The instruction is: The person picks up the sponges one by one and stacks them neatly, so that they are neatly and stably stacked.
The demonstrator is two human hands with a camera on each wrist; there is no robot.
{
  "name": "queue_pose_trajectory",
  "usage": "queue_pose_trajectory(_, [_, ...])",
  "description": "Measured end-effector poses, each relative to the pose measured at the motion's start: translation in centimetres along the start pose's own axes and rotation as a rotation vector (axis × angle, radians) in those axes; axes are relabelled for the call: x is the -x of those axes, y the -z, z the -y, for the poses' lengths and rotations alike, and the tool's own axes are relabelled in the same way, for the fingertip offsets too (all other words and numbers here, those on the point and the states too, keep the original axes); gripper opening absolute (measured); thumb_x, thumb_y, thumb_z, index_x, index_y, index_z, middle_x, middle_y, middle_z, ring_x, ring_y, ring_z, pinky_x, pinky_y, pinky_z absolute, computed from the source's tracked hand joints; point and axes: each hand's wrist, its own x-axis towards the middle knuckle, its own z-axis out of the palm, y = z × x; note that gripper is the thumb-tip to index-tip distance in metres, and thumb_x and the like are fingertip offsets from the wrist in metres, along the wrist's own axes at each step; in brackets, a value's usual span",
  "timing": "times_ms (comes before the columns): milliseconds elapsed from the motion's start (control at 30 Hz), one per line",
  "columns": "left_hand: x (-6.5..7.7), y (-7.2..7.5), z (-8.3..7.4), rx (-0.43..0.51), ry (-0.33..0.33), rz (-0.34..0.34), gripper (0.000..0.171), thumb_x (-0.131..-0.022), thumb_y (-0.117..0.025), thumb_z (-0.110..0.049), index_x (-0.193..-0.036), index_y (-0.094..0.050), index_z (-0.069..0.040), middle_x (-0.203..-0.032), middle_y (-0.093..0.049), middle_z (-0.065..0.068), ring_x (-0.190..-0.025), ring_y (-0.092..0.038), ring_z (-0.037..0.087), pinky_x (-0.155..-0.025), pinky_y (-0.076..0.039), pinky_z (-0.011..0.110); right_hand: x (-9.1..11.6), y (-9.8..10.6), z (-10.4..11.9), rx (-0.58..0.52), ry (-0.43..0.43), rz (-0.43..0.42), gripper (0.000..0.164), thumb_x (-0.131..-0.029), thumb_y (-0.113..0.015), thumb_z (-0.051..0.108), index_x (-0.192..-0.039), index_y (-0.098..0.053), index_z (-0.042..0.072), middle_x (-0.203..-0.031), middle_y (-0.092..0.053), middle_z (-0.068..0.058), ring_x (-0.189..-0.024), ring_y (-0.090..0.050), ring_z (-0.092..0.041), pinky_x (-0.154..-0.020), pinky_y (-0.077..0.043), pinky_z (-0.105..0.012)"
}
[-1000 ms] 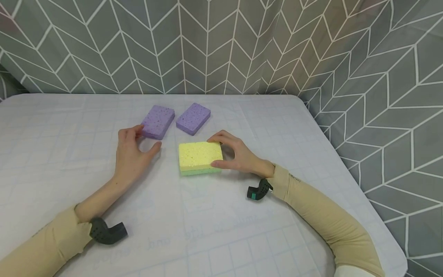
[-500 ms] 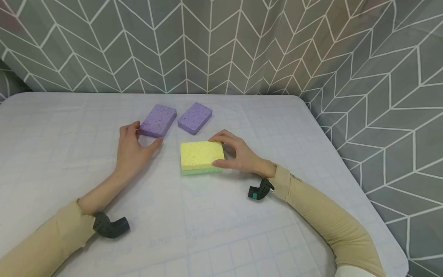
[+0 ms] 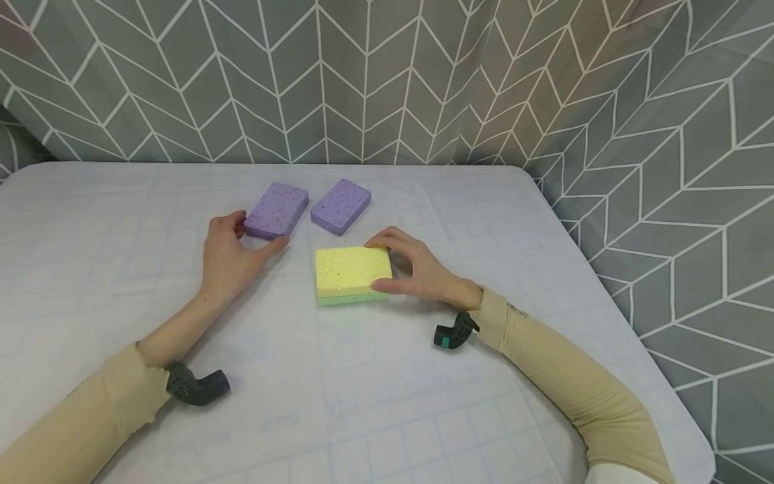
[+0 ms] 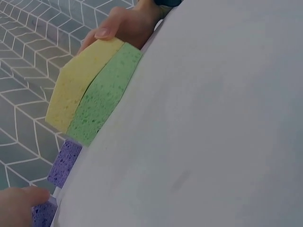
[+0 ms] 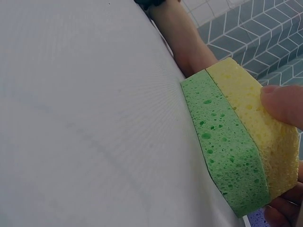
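Note:
Two purple sponges lie side by side toward the back of the table in the head view, the left one and the right one. My left hand pinches the left purple sponge, fingers at its left edge and thumb at its near edge. Nearer to me, a yellow sponge sits flat on top of a green sponge, edges roughly lined up. My right hand holds the yellow sponge at its right end, thumb on the near side and fingers on the far side.
A white table with a faintly printed cover carries the sponges. Behind it and along the right side hangs a grey curtain with white chevron lines. Each wrist bears a dark camera mount, such as the left one.
My left thumb has moved in to the near edge of the left purple sponge, and the fingers have settled against its left side. The right hand and the yellow and green sponges stay put.

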Motion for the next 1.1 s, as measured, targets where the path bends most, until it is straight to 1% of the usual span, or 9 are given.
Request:
queue_pose_trajectory(200, [-0.5, -0.1, 0.0, -0.011, -0.006, -0.006, 0.087, -0.083, -0.079, -0.042, -0.141, -0.043, 0.011, -0.13, -0.048, 0.029, -0.115, -0.049, 0.042, -0.096, -0.04, 0.051, 0.0, 0.0, 0.6, 0.002, -0.022, -0.004, 0.058, -0.077, -0.08, 0.004, -0.131, -0.06, 0.001, -0.127, -0.057, -0.014, -0.122, -0.052, -0.027, -0.112, -0.04, -0.04])
queue_pose_trajectory(333, [-0.6, -0.1, 0.0, -0.01, -0.006, 0.002, 0.085, -0.083, -0.08, -0.039, -0.141, -0.043, 0.011, -0.13, -0.047, 0.029, -0.115, -0.049, 0.042, -0.095, -0.039, 0.052, -0.1, 0.1, 1.7, -0.005, -0.037, -0.004, 0.056, -0.077, -0.078, -0.001, -0.129, -0.059, -0.004, -0.126, -0.057, -0.019, -0.121, -0.052, -0.031, -0.112, -0.04, -0.043])
queue_pose_trajectory(433, [-0.5, -0.2, 0.1, -0.009, -0.019, -0.001, 0.082, -0.084, -0.078, -0.036, -0.14, -0.043, 0.013, -0.128, -0.047, 0.03, -0.114, -0.049, 0.042, -0.094, -0.039, 0.051, -0.1, 0.1, 1.2, -0.004, -0.027, -0.004, 0.054, -0.082, -0.079, 0.014, -0.13, -0.06, -0.002, -0.126, -0.057, -0.016, -0.121, -0.052, -0.028, -0.112, -0.04, -0.043])
queue_pose_trajectory(567, [-0.3, -0.2, 0.1, -0.009, -0.03, -0.01, 0.079, -0.085, -0.076, -0.033, -0.139, -0.043, 0.014, -0.127, -0.047, 0.03, -0.112, -0.049, 0.042, -0.092, -0.04, 0.05, 0.1, -0.1, 0.0, 0.002, -0.005, -0.008, 0.063, -0.087, -0.074, 0.048, -0.131, -0.061, 0.005, -0.127, -0.057, -0.009, -0.122, -0.052, -0.023, -0.111, -0.041, -0.041])
queue_pose_trajectory(633, [-0.2, -0.1, 0.1, -0.012, -0.031, -0.019, 0.078, -0.085, -0.076, -0.032, -0.139, -0.043, 0.014, -0.126, -0.047, 0.03, -0.111, -0.049, 0.042, -0.092, -0.041, 0.05, 0.1, -0.1, -0.1, 0.0, -0.003, -0.007, 0.063, -0.086, -0.074, 0.049, -0.132, -0.061, 0.007, -0.128, -0.057, -0.007, -0.122, -0.052, -0.022, -0.112, -0.041, -0.041])
queue_pose_trajectory(667, [-0.2, -0.1, 0.1, -0.014, -0.032, -0.024, 0.077, -0.085, -0.076, -0.031, -0.139, -0.043, 0.014, -0.126, -0.047, 0.031, -0.111, -0.048, 0.042, -0.091, -0.04, 0.049, 0.1, -0.1, -0.1, 0.001, -0.005, -0.006, 0.062, -0.086, -0.076, 0.046, -0.132, -0.061, 0.007, -0.128, -0.057, -0.007, -0.123, -0.051, -0.022, -0.112, -0.041, -0.04])
queue_pose_trajectory(767, [-0.1, 0.0, 0.1, -0.017, -0.036, -0.039, 0.078, -0.085, -0.076, -0.03, -0.138, -0.043, 0.015, -0.125, -0.047, 0.031, -0.111, -0.047, 0.042, -0.092, -0.04, 0.049, 0.1, -0.2, 0.0, -0.003, -0.016, -0.002, 0.057, -0.082, -0.081, 0.023, -0.132, -0.06, 0.005, -0.128, -0.057, -0.01, -0.123, -0.051, -0.023, -0.112, -0.04, -0.04])
queue_pose_trajectory(867, [-0.1, 0.0, 0.2, -0.018, -0.04, -0.049, 0.079, -0.084, -0.077, -0.031, -0.137, -0.043, 0.016, -0.124, -0.047, 0.031, -0.111, -0.046, 0.042, -0.092, -0.04, 0.05, 0.0, -0.2, 0.6, -0.004, -0.027, -0.003, 0.059, -0.076, -0.081, 0.004, -0.131, -0.06, 0.0, -0.128, -0.057, -0.015, -0.122, -0.051, -0.028, -0.112, -0.04, -0.042])
queue_pose_trajectory(1100, [-0.1, 0.0, 0.3, -0.009, -0.04, -0.062, 0.077, -0.085, -0.077, -0.03, -0.136, -0.044, 0.016, -0.125, -0.047, 0.031, -0.112, -0.047, 0.043, -0.093, -0.04, 0.05, -0.5, 0.3, 3.7, -0.015, -0.034, 0.0, 0.054, -0.076, -0.077, -0.003, -0.126, -0.059, -0.009, -0.123, -0.057, -0.024, -0.119, -0.052, -0.035, -0.111, -0.04, -0.041])
